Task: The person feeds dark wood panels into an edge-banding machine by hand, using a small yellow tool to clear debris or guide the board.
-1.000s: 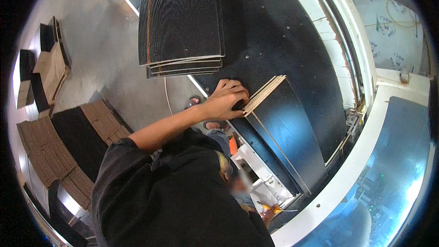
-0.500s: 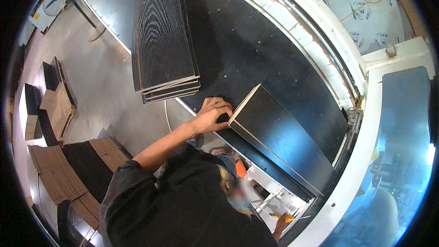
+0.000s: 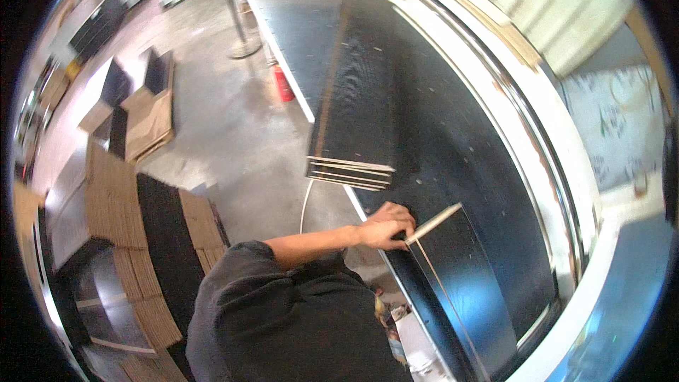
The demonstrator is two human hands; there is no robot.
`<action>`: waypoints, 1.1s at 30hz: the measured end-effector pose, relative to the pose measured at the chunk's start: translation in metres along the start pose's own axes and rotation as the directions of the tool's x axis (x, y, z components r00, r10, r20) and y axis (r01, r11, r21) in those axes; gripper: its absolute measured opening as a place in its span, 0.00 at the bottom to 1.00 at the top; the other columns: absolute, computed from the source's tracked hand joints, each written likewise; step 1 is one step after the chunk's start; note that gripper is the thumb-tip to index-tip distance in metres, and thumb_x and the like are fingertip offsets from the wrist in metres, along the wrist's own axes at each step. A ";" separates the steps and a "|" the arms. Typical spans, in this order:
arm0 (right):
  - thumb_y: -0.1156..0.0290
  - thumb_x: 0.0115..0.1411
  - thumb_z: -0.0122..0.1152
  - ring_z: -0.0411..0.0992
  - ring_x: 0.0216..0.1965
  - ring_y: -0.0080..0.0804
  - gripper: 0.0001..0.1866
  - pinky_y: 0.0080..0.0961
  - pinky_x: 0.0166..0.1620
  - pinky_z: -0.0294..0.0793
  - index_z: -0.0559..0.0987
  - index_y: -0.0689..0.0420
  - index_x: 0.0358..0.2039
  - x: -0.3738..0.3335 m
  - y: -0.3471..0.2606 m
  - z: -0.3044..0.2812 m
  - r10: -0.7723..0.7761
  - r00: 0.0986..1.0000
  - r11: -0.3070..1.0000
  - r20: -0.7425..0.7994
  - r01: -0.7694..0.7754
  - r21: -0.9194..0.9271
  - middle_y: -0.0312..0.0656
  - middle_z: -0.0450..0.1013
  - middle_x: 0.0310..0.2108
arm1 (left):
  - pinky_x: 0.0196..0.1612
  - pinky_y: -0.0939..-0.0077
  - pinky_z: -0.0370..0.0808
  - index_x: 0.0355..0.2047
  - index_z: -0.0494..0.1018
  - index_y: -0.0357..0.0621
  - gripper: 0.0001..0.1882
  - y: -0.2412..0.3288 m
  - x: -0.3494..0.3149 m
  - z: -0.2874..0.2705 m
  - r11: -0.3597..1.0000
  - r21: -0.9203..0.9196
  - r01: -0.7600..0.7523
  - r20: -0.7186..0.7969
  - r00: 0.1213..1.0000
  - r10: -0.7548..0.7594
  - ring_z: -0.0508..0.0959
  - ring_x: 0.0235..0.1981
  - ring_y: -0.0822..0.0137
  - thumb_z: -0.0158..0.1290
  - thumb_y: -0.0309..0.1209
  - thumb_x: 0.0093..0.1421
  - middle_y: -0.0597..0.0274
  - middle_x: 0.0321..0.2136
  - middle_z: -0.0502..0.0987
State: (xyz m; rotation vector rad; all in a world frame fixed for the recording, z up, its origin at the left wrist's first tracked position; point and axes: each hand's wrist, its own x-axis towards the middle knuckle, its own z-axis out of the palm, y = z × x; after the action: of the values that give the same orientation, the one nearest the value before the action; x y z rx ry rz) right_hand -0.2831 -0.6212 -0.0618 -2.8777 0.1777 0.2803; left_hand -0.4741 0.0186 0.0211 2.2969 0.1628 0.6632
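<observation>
My left hand (image 3: 387, 226) is closed at the near-left corner of a long black board (image 3: 470, 283), its fingers curled against the pale end edge. The board has a black wood-grain face with a thin brown line along one side, and it lies on the black worktable (image 3: 453, 148); whether it is a single layer is hard to tell. Beyond my left hand, several similar black boards (image 3: 353, 99) are stacked on the table, their light end edges slightly staggered. My right hand is out of view.
Stacks of brown-edged panels (image 3: 117, 240) stand on the floor at the left, with more panels on a cardboard-topped pile (image 3: 148, 124) behind. A red cylinder (image 3: 283, 83) and a fan stand (image 3: 244, 46) are beyond the table. A white machine rail (image 3: 495, 99) borders the right side.
The view has swung, so the table and boards appear farther right and lower. My left hand stays at the board's corner. My right hand, with a yellow-handled tool, has left the view.
</observation>
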 end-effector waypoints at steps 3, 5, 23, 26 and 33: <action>0.53 0.71 0.55 0.65 0.66 0.49 0.37 0.37 0.68 0.64 0.60 0.65 0.70 0.023 -0.041 0.007 -0.049 0.999 0.999 0.022 0.049 -0.023 0.57 0.66 0.66 | 0.62 0.55 0.61 0.39 0.77 0.51 0.16 -0.001 -0.001 0.005 1.000 0.002 0.011 0.015 1.000 -0.011 0.70 0.60 0.56 0.67 0.42 0.55 0.62 0.48 0.77; 0.52 0.70 0.55 0.65 0.66 0.49 0.37 0.37 0.68 0.64 0.60 0.65 0.70 0.037 -0.064 0.009 -0.074 0.997 0.996 0.038 0.076 -0.039 0.57 0.66 0.66 | 0.61 0.55 0.61 0.39 0.77 0.51 0.17 0.002 -0.003 0.004 0.999 -0.028 0.032 0.009 0.999 -0.032 0.70 0.59 0.56 0.67 0.43 0.54 0.62 0.47 0.77; 0.47 0.64 0.59 0.65 0.67 0.51 0.42 0.37 0.68 0.64 0.63 0.64 0.69 0.039 -0.076 -0.005 0.055 0.994 0.996 0.097 -0.047 -0.077 0.58 0.67 0.65 | 0.63 0.56 0.61 0.37 0.76 0.51 0.16 0.001 -0.002 0.000 0.999 -0.016 0.040 0.017 0.999 -0.040 0.69 0.61 0.56 0.67 0.43 0.54 0.63 0.51 0.77; 0.47 0.63 0.59 0.65 0.67 0.51 0.42 0.37 0.68 0.65 0.63 0.64 0.69 0.032 -0.063 -0.007 0.089 0.992 0.994 0.092 -0.083 -0.074 0.58 0.67 0.65 | 0.63 0.56 0.61 0.37 0.76 0.51 0.16 0.003 -0.001 -0.001 0.999 -0.008 0.036 0.020 0.999 -0.036 0.69 0.61 0.56 0.67 0.42 0.54 0.62 0.51 0.77; 0.45 0.61 0.60 0.65 0.67 0.52 0.44 0.37 0.68 0.65 0.64 0.63 0.68 0.005 -0.029 -0.011 0.197 0.976 0.980 0.092 -0.192 -0.062 0.58 0.67 0.65 | 0.63 0.55 0.60 0.39 0.77 0.50 0.15 0.007 -0.002 -0.003 0.998 -0.012 0.062 0.040 0.997 -0.061 0.69 0.62 0.56 0.67 0.38 0.53 0.62 0.52 0.77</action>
State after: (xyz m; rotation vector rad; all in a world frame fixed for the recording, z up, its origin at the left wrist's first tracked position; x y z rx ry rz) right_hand -0.2718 -0.5970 -0.0460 -2.8928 0.4412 0.4681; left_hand -0.4773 0.0148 0.0265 2.2809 0.2085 0.5851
